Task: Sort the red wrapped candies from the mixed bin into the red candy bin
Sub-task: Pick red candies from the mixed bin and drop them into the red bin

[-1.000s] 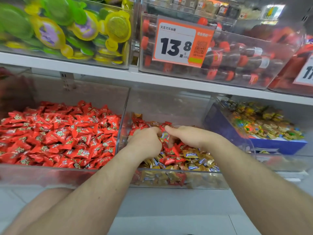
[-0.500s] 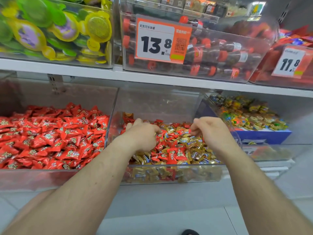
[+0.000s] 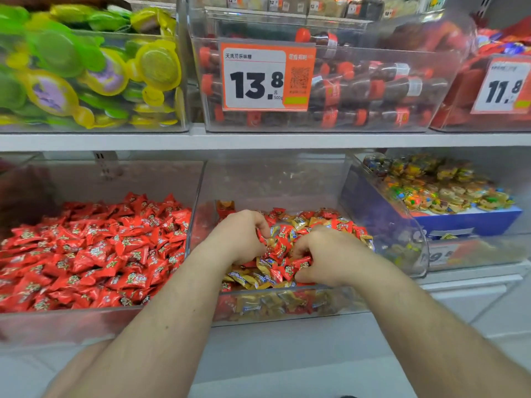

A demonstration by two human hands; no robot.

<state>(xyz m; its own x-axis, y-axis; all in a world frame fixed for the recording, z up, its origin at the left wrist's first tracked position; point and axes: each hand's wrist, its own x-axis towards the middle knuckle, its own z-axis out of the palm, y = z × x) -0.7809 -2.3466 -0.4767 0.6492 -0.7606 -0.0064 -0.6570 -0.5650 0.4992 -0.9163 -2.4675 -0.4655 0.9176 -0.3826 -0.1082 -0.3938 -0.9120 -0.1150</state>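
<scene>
- Head view: your left hand (image 3: 242,238) and right hand (image 3: 324,254) both clutch red candies (image 3: 283,249) from the mixed bin (image 3: 287,308);
- red bin (image 3: 86,323) waits left of your left hand, for dropping.

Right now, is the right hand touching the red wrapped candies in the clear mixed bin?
Touching. The head view shows the right hand with fingers curled into the pile, pinching a red wrapped candy in the clear mixed bin.
</scene>
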